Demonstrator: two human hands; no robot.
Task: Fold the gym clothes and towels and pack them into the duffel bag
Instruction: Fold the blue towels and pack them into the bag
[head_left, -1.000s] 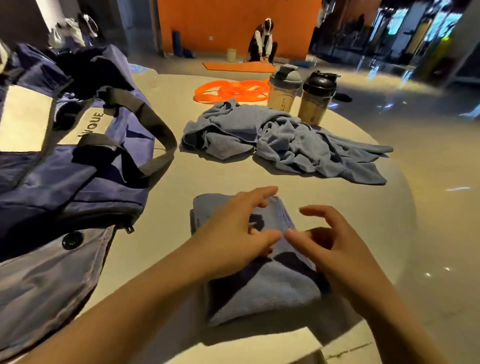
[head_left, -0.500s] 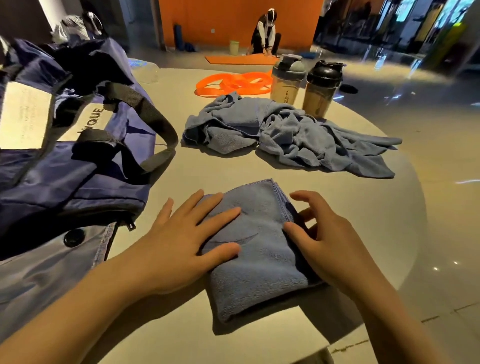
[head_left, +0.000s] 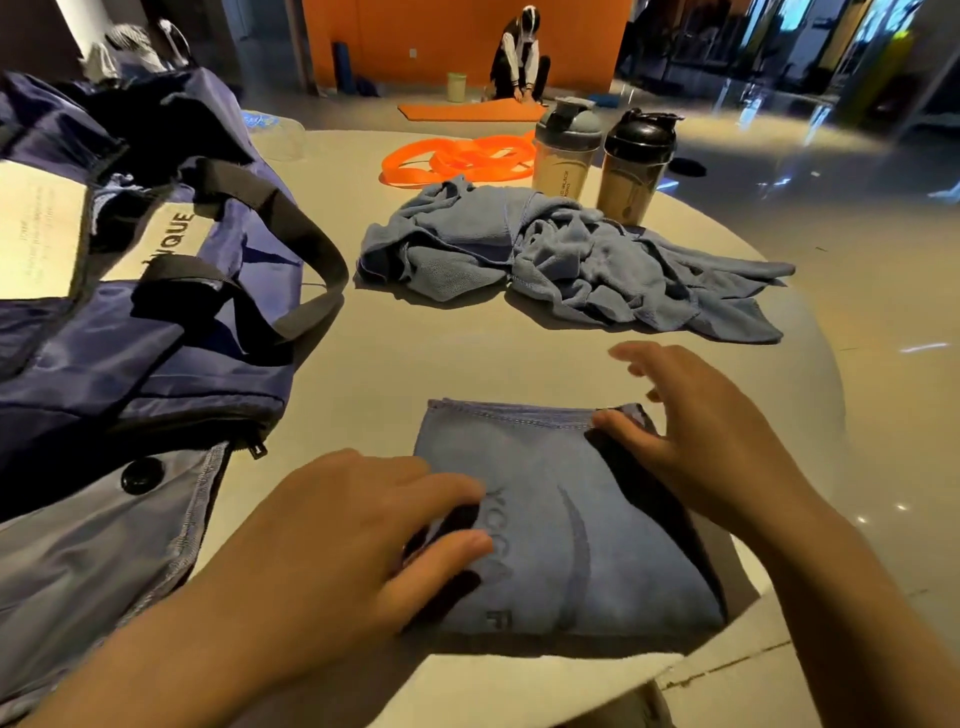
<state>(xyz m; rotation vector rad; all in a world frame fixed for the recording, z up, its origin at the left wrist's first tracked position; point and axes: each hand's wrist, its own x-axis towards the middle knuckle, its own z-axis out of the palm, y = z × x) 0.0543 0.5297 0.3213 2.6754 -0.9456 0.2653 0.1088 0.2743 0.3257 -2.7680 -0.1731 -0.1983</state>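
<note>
A folded blue towel (head_left: 566, 519) lies on the near part of the round pale table (head_left: 395, 364), between the two hands. The left hand (head_left: 353, 545) rests on the towel's left edge, fingers curled loosely with the tips on the cloth; whether it grips the edge I cannot tell. The right hand (head_left: 711, 447) is at the towel's far right corner, thumb pressing on the hem, the other fingers spread and lifted over the table. The hands are apart, one at each side of the towel.

To the left sits the navy duffel bag (head_left: 130, 312), unzipped, its dark strap (head_left: 291, 249) looping onto the table toward the towel. Farther off lies a rumpled heap of blue towels (head_left: 571, 260); behind it stand two shaker bottles (head_left: 566, 150), and left of them orange resistance bands (head_left: 462, 158).

The bag's pale label shows the letters "QUE". The folded towel carries tone-on-tone lettering, too faint to read surely. The small print on the nearer bottle is illegible.
</note>
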